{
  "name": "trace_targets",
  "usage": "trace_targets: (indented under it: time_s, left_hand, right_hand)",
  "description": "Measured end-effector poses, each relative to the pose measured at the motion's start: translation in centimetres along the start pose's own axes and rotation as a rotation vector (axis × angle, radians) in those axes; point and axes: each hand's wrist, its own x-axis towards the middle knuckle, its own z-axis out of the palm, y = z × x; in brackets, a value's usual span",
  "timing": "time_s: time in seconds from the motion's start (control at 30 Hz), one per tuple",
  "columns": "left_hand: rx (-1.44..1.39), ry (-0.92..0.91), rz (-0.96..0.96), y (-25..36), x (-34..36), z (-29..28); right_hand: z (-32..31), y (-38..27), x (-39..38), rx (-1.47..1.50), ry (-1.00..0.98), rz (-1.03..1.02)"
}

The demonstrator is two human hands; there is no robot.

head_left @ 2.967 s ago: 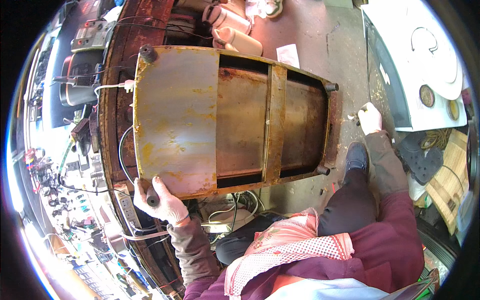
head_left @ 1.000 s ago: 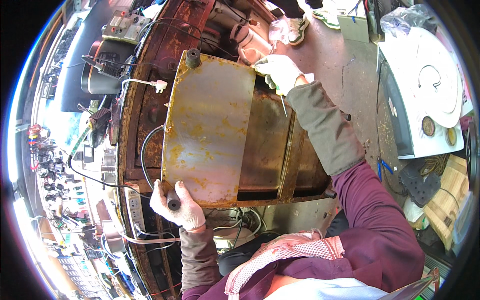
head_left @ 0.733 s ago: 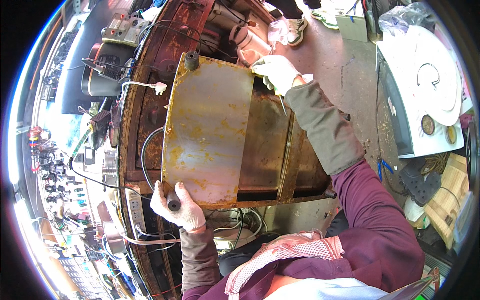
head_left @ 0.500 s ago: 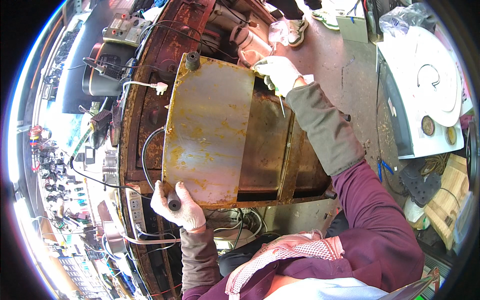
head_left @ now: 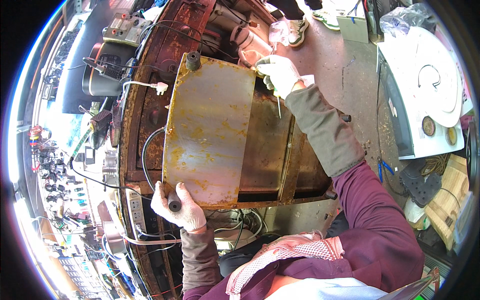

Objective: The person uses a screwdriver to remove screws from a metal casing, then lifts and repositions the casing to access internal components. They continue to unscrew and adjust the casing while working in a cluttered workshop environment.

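A large rusty metal appliance casing (head_left: 210, 135) lies with its underside up, dark cylindrical feet at its corners. A grey plate covers its left part; the right part is an open recess with a cross bar (head_left: 290, 165). My left hand (head_left: 179, 209), in a white glove, grips the near left foot (head_left: 174, 205). At the far edge, my gloved right hand (head_left: 280, 75) is closed around a screwdriver (head_left: 279, 107), whose thin shaft points toward me over the recess. The screwdriver's handle is mostly hidden by the fingers. A black cable (head_left: 144, 152) runs from the casing's left side.
Left of the casing are a white plug (head_left: 161, 88), a power strip (head_left: 135, 207) and a soldering iron (head_left: 82, 140) on a cluttered bench. Blue-handled pliers (head_left: 384, 170) lie on the floor at right, near a white box (head_left: 425, 140). Another person's shoe (head_left: 298, 32) shows at the far side.
My right hand has shifted slightly to the right, and the screwdriver's shaft has swung a little to the left. My left hand and the casing stay in place.
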Motion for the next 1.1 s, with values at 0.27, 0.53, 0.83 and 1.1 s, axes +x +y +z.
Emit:
trace_targets:
  time_s: [0.27, 0.53, 0.83, 1.1]
  left_hand:
    - [-0.011, -0.002, -0.002, -0.4, -0.1, 0.2]
    - [-0.029, 0.009, -0.004, 0.3, 0.0, 0.1]
    - [-0.008, -0.003, 0.005, 0.2, 0.0, 0.0]
    - [-0.034, 0.002, -0.018, 0.1, 0.0, 0.2]
  right_hand:
    - [0.4, 0.5, -0.4, -0.058, 0.031, -0.064]
    - [1.5, 1.1, -1.0, -0.119, 0.094, -0.158]
    - [2.4, 2.3, -1.8, -0.708, 0.204, -0.783]
    - [2.5, 2.7, -2.5, -0.85, 0.203, -0.806]
